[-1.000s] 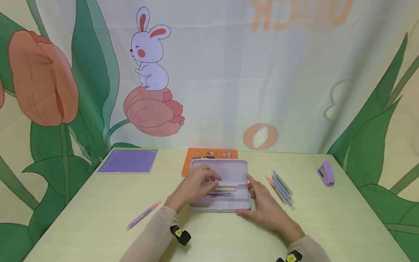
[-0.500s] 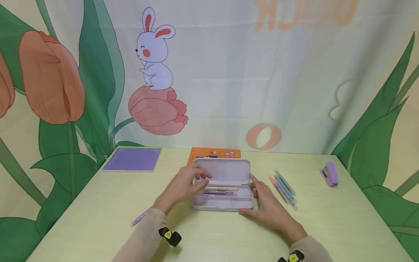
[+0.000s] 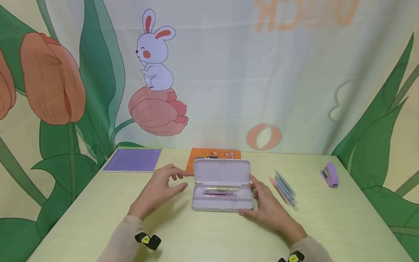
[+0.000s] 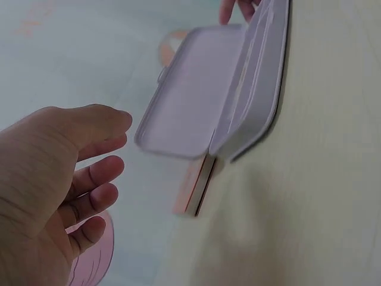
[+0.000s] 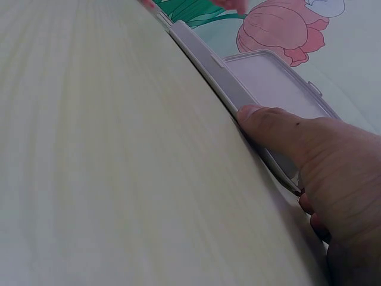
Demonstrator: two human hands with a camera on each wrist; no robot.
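A pale lilac pencil case (image 3: 222, 209) stands with its lid (image 3: 222, 171) raised, in the middle of the table. In its back compartment lie a yellowish pen (image 3: 222, 189) and purple and pink pens (image 3: 220, 194). My right hand (image 3: 270, 209) holds the case's right end, thumb at the front wall and fingers round the far side. The right wrist view shows that thumb (image 5: 271, 126) against the wall. Left of the case, my left hand (image 3: 160, 189) hovers in the air with loosely bent fingers and nothing in them, apart from the case.
Several coloured pens (image 3: 284, 190) lie in a bundle right of the case. A purple stapler (image 3: 330, 174) sits at the far right. Behind the lid lies an orange book (image 3: 214, 153); a purple notebook (image 3: 132, 160) lies at the back left. A printed curtain hangs behind the table.
My left hand has drawn back leftward from over the case, and its forearm now covers the pen lying at the left. The right hand has stayed on the case.
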